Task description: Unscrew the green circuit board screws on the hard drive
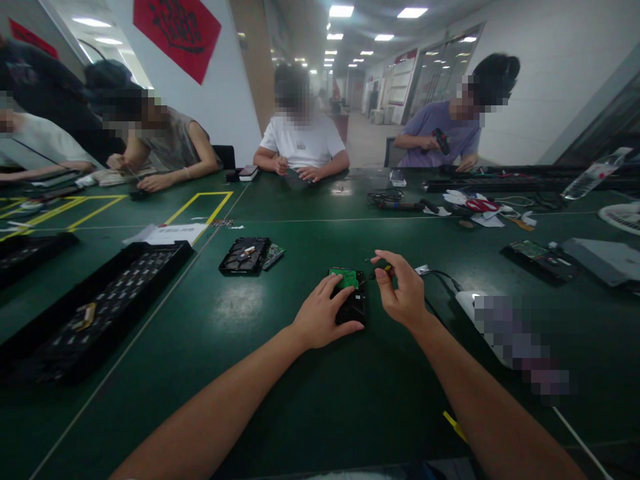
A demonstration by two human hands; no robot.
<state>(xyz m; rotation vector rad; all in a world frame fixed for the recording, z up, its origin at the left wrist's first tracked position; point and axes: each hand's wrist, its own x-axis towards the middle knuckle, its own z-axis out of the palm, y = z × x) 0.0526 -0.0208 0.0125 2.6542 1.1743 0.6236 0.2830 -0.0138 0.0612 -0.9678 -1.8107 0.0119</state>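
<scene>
Left hand (324,312), fingers spread, braces the hard drive (356,308); right hand (403,295) pinches what appears to be a screwdriver (387,268). Keep its tip square.

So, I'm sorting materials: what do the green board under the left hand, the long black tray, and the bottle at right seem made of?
Green board: likely coated circuit-board laminate, judging by its flat green face. Long black tray: probably dull moulded plastic, given its even black walls; painted metal is possible. Bottle: apparently glossy clear plastic, being see-through with highlights.
</scene>
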